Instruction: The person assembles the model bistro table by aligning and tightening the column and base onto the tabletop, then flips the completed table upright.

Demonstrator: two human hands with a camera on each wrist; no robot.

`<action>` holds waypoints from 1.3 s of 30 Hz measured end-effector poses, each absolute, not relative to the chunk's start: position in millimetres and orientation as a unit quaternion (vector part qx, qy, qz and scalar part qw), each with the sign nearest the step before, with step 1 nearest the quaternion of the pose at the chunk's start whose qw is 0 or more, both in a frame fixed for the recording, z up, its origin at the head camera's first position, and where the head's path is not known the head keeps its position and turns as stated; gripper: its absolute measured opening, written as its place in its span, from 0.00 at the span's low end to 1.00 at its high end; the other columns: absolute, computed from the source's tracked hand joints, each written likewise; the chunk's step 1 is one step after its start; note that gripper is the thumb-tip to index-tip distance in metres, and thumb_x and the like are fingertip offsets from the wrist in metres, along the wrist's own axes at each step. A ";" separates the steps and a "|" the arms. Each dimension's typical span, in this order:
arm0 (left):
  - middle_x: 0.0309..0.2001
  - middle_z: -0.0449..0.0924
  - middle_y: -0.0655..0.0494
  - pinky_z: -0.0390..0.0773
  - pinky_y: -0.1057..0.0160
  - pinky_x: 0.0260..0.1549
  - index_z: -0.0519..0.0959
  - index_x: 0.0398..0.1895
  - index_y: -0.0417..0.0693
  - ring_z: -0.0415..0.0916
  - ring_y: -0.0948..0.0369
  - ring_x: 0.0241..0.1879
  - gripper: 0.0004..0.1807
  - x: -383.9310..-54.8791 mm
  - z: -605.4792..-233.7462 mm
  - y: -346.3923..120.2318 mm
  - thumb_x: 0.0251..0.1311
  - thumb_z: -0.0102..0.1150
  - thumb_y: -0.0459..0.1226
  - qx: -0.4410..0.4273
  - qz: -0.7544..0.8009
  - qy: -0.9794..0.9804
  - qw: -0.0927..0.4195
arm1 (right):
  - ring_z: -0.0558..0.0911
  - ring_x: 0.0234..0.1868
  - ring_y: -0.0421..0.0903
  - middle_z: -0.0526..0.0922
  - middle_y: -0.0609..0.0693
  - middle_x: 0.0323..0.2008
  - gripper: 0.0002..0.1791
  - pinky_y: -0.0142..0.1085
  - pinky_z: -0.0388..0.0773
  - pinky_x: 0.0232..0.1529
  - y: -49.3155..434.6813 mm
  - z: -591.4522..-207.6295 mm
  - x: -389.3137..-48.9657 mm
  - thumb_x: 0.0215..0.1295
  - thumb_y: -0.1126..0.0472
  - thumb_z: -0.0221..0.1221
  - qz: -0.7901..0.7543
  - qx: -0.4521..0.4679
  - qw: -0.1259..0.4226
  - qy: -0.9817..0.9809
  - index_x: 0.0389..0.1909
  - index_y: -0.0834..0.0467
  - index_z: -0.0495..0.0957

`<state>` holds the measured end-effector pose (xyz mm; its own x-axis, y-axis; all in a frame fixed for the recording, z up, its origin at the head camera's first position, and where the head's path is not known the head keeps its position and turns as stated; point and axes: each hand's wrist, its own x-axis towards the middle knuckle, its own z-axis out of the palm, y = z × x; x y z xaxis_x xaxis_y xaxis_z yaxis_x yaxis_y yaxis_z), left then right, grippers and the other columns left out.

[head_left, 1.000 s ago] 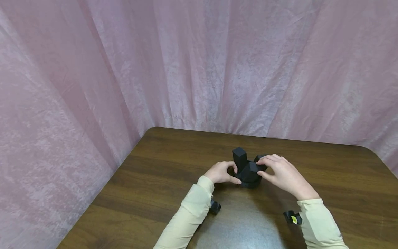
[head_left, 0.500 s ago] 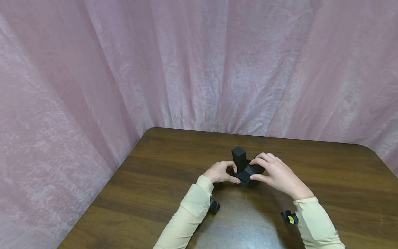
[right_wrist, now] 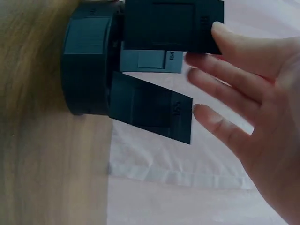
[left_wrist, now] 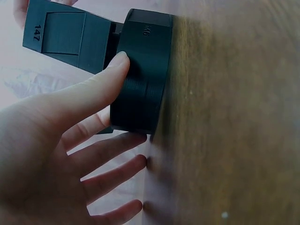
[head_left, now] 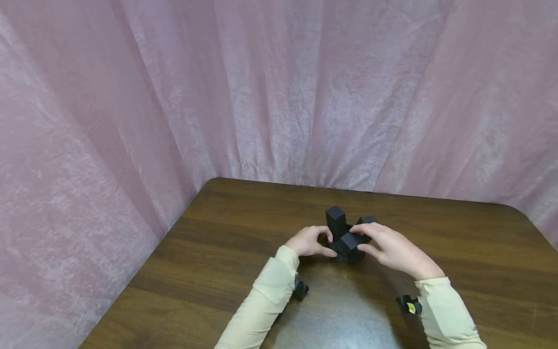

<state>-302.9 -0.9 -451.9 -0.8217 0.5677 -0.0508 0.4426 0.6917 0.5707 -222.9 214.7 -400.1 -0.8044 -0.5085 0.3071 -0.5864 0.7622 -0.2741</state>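
A thick round black base [left_wrist: 140,79] stands on the table with several black blocks upright on it. My left hand [head_left: 307,241] grips the base from the left, its thumb on the rim and the other fingers around the far side. Between thumb and fingers, my right hand [head_left: 394,248] pinches the top end of a black block [right_wrist: 161,23] over the base. A taller block [head_left: 336,223] rises at the base's left. Two further blocks, a slanted one [right_wrist: 147,108] and a smaller one [right_wrist: 152,61], show below the pinched block in the right wrist view. Small numbers mark several pieces.
The brown wooden table [head_left: 244,208] has rounded far corners. Behind it and along its left hang pink velvet curtains [head_left: 279,97]. Small black devices sit at the left wrist [head_left: 301,289] and right wrist [head_left: 409,305].
My right hand has turned the pinched block on the base, shifting left and then slightly back right. The left hand keeps its grip on the base, nearly still.
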 end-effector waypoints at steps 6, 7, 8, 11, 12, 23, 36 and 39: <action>0.37 0.75 0.63 0.67 0.68 0.35 0.74 0.32 0.59 0.68 0.65 0.35 0.19 -303.0 -452.0 -1.2 0.38 0.69 0.52 0.274 0.277 0.914 0.115 | 0.75 0.50 0.42 0.75 0.43 0.47 0.20 0.39 0.74 0.46 211.7 -405.4 -224.7 0.55 0.57 0.61 0.198 0.309 0.098 -0.925 0.49 0.49 0.70; 0.37 0.75 0.63 0.67 0.69 0.35 0.74 0.32 0.59 0.68 0.65 0.35 0.19 -302.9 -452.0 -1.2 0.38 0.69 0.52 0.274 0.276 0.914 0.116 | 0.76 0.48 0.42 0.76 0.42 0.46 0.20 0.38 0.74 0.44 211.4 -405.9 -224.6 0.55 0.56 0.61 0.201 0.308 0.096 -0.925 0.49 0.49 0.70; 0.37 0.75 0.63 0.67 0.68 0.35 0.74 0.32 0.59 0.68 0.65 0.35 0.19 -302.9 -452.0 -1.3 0.38 0.69 0.53 0.274 0.275 0.914 0.116 | 0.76 0.45 0.41 0.76 0.41 0.45 0.20 0.37 0.74 0.42 210.9 -406.3 -224.6 0.55 0.55 0.61 0.201 0.307 0.096 -0.925 0.49 0.48 0.70; 0.39 0.75 0.63 0.67 0.68 0.36 0.74 0.33 0.59 0.68 0.65 0.36 0.19 -302.4 -451.1 -1.3 0.39 0.68 0.53 0.271 0.274 0.915 0.119 | 0.74 0.37 0.37 0.74 0.38 0.40 0.21 0.33 0.71 0.37 208.9 -407.9 -225.5 0.54 0.50 0.60 0.190 0.312 0.107 -0.925 0.51 0.45 0.71; 0.39 0.75 0.62 0.67 0.67 0.37 0.74 0.33 0.59 0.68 0.65 0.37 0.20 -302.2 -450.8 -1.3 0.39 0.68 0.53 0.271 0.274 0.915 0.120 | 0.72 0.35 0.36 0.73 0.37 0.40 0.22 0.32 0.70 0.35 208.2 -408.4 -225.8 0.54 0.48 0.59 0.185 0.316 0.111 -0.924 0.52 0.44 0.71; 0.39 0.75 0.63 0.67 0.67 0.36 0.73 0.32 0.60 0.68 0.65 0.37 0.18 -302.7 -450.0 -1.3 0.39 0.68 0.52 0.271 0.274 0.915 0.121 | 0.71 0.39 0.37 0.73 0.38 0.44 0.23 0.31 0.70 0.36 205.7 -411.7 -226.6 0.55 0.52 0.59 0.196 0.335 0.143 -0.911 0.54 0.45 0.72; 0.39 0.75 0.64 0.67 0.68 0.37 0.73 0.32 0.60 0.69 0.65 0.37 0.18 -303.1 -450.9 -1.9 0.39 0.68 0.53 0.278 0.270 0.914 0.118 | 0.74 0.45 0.40 0.75 0.41 0.44 0.23 0.39 0.73 0.43 193.1 -424.3 -234.6 0.57 0.52 0.58 0.196 0.297 0.177 -0.918 0.54 0.47 0.69; 0.38 0.74 0.64 0.67 0.69 0.35 0.73 0.32 0.61 0.68 0.65 0.36 0.18 -302.9 -450.9 -1.6 0.39 0.68 0.53 0.274 0.269 0.915 0.125 | 0.72 0.40 0.39 0.73 0.42 0.42 0.25 0.36 0.71 0.38 192.1 -427.8 -235.5 0.58 0.53 0.58 0.167 0.303 0.197 -0.917 0.58 0.43 0.67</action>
